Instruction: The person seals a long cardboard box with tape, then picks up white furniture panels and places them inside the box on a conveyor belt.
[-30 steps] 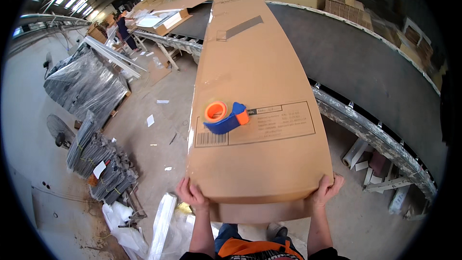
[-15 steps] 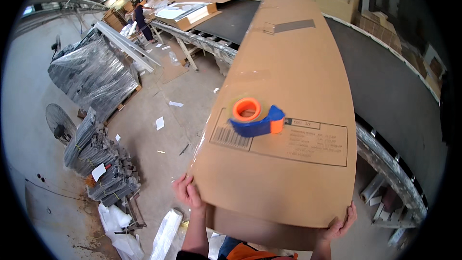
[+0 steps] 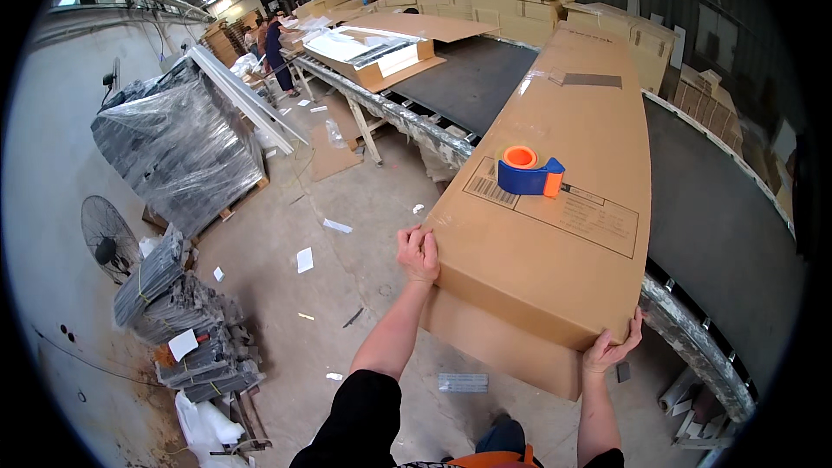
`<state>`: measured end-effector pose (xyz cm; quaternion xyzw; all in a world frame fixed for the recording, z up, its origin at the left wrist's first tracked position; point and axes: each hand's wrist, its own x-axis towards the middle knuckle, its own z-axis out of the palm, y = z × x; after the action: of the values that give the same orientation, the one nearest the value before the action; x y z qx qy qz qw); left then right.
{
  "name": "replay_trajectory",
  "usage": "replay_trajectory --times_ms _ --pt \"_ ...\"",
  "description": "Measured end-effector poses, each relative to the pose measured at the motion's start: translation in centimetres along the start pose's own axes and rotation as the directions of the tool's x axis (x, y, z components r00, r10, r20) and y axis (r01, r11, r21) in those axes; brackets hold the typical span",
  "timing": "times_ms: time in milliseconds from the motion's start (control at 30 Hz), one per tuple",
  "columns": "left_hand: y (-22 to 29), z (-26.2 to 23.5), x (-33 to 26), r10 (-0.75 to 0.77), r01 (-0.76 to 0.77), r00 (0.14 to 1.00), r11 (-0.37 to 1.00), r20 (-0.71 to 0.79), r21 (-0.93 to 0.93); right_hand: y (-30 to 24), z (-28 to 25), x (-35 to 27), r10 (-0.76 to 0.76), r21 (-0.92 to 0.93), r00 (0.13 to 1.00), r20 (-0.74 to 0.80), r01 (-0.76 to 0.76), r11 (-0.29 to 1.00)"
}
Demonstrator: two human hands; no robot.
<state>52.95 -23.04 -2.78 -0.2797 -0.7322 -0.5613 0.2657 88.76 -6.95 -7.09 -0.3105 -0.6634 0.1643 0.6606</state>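
Observation:
A long brown cardboard box (image 3: 555, 277) stretches away from me over the conveyor, its near end jutting toward me. My left hand (image 3: 419, 253) grips the near left corner, fingers curled over the edge. At the near right corner my right hand (image 3: 612, 345) holds the box, thumb on top and part of the hand hidden beneath. An open flap (image 3: 503, 342) hangs below the near end. On top of the box rests a blue and orange tape dispenser (image 3: 530, 180), beside a printed label area; neither hand touches it. Farther along the top is a dark strip (image 3: 592, 81).
A dark conveyor belt (image 3: 706, 182) curves along the right. Farther back lies an open carton (image 3: 381, 56) with white contents. A film-wrapped stack (image 3: 178, 147), a fan (image 3: 108, 238) and bundled grey pieces (image 3: 204, 329) stand left. Another person (image 3: 277, 52) is far off.
The box's near end and both my hands sit farther forward and to the right in view, and more of my arms shows. The tape dispenser stays on top. The view has shifted too.

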Motion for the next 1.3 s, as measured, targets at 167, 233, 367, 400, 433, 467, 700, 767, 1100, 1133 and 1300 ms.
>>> replay_trajectory --times_ms 167,233,367,400,433,467,700,767,1100,1133,1300 --pt "-2.7 2.0 2.3 0.075 -0.077 0.996 0.997 0.052 0.03 0.8 2.1 -0.4 0.015 -0.052 1.0 0.021 -0.014 0.999" --pt "-3.2 2.5 2.1 0.101 -0.102 0.994 0.995 0.032 0.017 0.5 1.5 0.3 -0.013 -0.084 0.998 0.065 0.018 0.996" --pt "-2.5 1.3 1.1 0.015 -0.016 0.998 1.0 0.062 0.002 -1.4 -1.0 1.2 -0.067 -0.242 0.944 0.324 0.151 0.959" --pt "-2.8 0.9 0.8 -0.012 0.01 0.997 1.0 0.078 0.017 -2.9 -2.4 2.2 -0.067 -0.345 0.881 0.469 0.252 0.904" --pt "-2.6 0.7 0.8 0.009 -0.01 0.997 1.0 0.077 0.018 -4.1 -3.7 3.6 -0.058 -0.419 0.8 0.598 0.373 0.828" --pt "-2.3 0.7 1.0 0.034 -0.035 0.997 0.999 0.073 0.013 -4.8 -4.9 3.9 -0.044 -0.455 0.718 0.695 0.486 0.746" --pt "-1.4 0.2 0.5 0.073 -0.077 0.992 0.996 0.107 0.033 -5.7 -2.5 3.5 -0.06 -0.443 0.596 0.8 0.657 0.61" --pt "-1.6 -0.2 0.1 0.06 -0.078 0.98 0.993 0.19 0.087 -5.7 -2.5 3.7 -0.029 -0.451 0.586 0.81 0.654 0.607" --pt "7.7 -2.8 2.8 0.415 -0.489 0.275 0.837 0.867 -0.245 -4.7 -3.8 4.6 0.026 -0.534 0.61 0.792 0.672 0.513" --pt "9.1 -2.4 3.4 0.445 -0.574 0.149 0.766 0.883 -0.289 -4.7 -4.0 4.6 0.034 -0.535 0.608 0.793 0.669 0.516" --pt "7.9 2.3 -2.0 0.633 -0.794 0.181 0.545 0.752 -0.268 -5.9 -4.2 4.2 0.075 -0.573 0.641 0.764 0.622 0.534"
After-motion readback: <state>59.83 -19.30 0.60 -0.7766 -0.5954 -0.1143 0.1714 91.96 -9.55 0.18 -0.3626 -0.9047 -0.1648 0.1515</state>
